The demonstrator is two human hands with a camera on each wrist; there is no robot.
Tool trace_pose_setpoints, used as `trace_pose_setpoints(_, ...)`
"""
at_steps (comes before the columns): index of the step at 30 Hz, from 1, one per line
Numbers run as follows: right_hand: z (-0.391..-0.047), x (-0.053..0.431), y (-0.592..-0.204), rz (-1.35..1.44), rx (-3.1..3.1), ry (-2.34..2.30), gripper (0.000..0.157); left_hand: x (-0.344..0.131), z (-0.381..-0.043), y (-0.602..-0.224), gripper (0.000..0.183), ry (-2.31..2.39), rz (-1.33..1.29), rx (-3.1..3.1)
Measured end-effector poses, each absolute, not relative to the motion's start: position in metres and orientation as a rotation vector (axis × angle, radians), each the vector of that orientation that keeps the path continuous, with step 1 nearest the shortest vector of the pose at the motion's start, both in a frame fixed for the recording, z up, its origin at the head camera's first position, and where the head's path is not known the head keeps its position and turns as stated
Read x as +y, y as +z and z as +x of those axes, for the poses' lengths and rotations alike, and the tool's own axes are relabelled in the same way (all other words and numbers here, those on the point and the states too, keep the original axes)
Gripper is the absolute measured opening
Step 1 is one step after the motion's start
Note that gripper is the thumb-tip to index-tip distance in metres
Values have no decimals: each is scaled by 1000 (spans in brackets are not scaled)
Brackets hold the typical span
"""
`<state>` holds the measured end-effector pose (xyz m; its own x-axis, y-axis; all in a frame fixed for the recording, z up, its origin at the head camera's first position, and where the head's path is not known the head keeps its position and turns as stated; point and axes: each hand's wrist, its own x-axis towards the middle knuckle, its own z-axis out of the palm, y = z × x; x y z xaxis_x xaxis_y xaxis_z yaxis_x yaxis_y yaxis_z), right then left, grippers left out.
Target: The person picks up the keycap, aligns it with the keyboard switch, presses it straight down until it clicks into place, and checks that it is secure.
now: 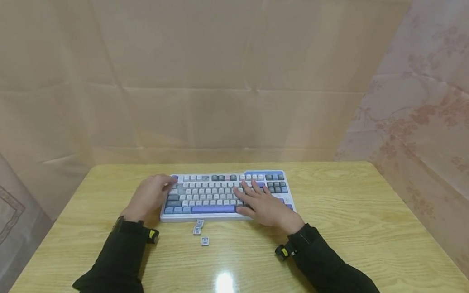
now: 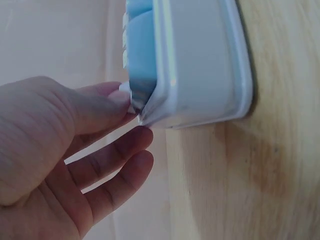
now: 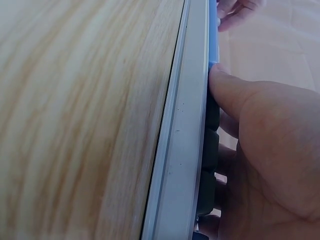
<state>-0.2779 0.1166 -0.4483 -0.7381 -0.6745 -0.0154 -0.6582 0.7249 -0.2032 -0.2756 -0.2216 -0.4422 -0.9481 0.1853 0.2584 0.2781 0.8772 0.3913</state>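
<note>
A white keyboard (image 1: 213, 209) with white, grey, blue and purple keys lies on the table. At its left end, my left hand (image 1: 150, 196) pinches a small whitish piece, apparently a keycap (image 2: 124, 88), between thumb and index finger; most of it is hidden. The other left fingers are bent loosely beside the case. My right hand (image 1: 265, 208) rests with spread fingers on the right part of the keys, its thumb touching near the front edge. Three loose keycaps (image 1: 205, 241) lie on the table in front of the keyboard.
The wooden table (image 1: 346, 229) extends around the keyboard on all sides. Behind it hangs a beige cloth (image 1: 215, 98), and a flowered cloth (image 1: 432, 119) hangs at the right. Both wrists carry strapped cameras (image 1: 282, 252).
</note>
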Motion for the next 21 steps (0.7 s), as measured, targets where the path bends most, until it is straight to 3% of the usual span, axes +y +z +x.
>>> trace_pose_setpoints(21,-278,117,-447,-1084,2829,-285,63,-223,-275,-441,23,-599,-389,-2830)
